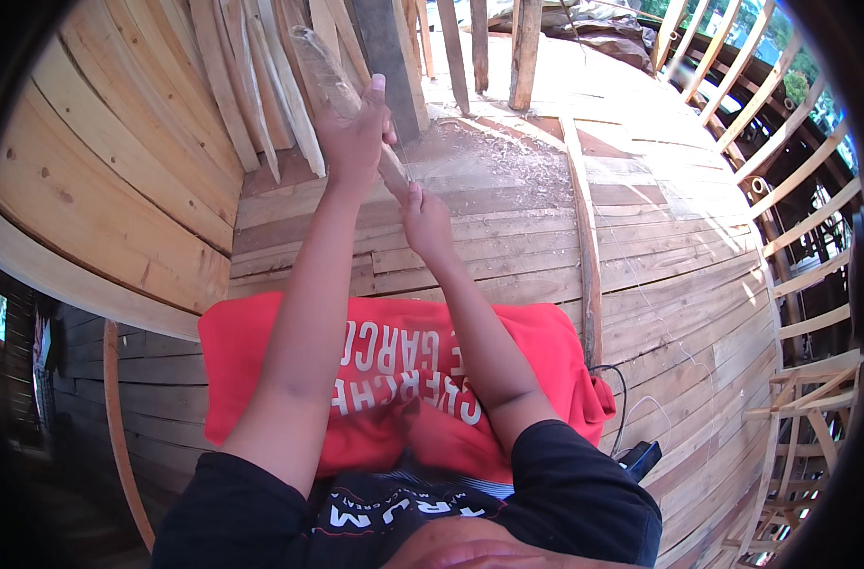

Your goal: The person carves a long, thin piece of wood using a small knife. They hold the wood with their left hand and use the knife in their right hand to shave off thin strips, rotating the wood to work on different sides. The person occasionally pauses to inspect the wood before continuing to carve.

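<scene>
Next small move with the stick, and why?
Probably roll the wooden stick slightly to check its hidden side: the left grip wraps it below the far end, the right grip is at its near end, and shavings litter the floor.

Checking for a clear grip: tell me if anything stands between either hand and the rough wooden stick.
Nothing visible does. The left hand wraps the wooden stick directly, and the right hand is at its lower end. The red cloth lies beneath the forearms, clear of both.
</scene>
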Demonstrator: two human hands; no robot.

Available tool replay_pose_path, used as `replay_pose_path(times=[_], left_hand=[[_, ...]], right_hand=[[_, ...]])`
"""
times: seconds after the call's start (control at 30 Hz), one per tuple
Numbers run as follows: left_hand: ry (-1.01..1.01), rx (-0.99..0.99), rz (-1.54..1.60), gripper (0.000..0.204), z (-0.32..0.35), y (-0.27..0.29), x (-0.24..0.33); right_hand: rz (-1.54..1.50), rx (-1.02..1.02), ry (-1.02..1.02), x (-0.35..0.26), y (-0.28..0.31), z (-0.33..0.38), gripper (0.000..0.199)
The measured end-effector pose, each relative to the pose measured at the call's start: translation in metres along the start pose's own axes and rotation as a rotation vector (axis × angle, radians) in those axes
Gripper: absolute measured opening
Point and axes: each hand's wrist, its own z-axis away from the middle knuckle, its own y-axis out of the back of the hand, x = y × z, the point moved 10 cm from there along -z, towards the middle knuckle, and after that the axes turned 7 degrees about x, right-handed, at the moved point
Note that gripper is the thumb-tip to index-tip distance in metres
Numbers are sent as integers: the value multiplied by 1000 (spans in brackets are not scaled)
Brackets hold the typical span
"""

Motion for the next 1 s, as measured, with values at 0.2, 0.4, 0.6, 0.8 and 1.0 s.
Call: replay_pose_path(times=[0.2, 0.4, 0.6, 0.8, 1.0], left_hand=[[27, 2, 155, 39, 2, 44, 1], [-97, 146, 83, 39, 24, 101, 23], [-106, 168, 78, 39, 36, 98, 20], [-77, 74, 160, 39, 24, 105, 13], [-112, -5, 239, 35, 22, 143, 14]], right_hand=[[252, -122, -181, 132, -22, 20, 47], [89, -210, -56, 30, -46, 22, 53], [169, -110, -262, 110, -47, 18, 58], [111, -236, -284, 91, -46, 33, 57], [89, -352, -43, 24, -63, 44, 58]])
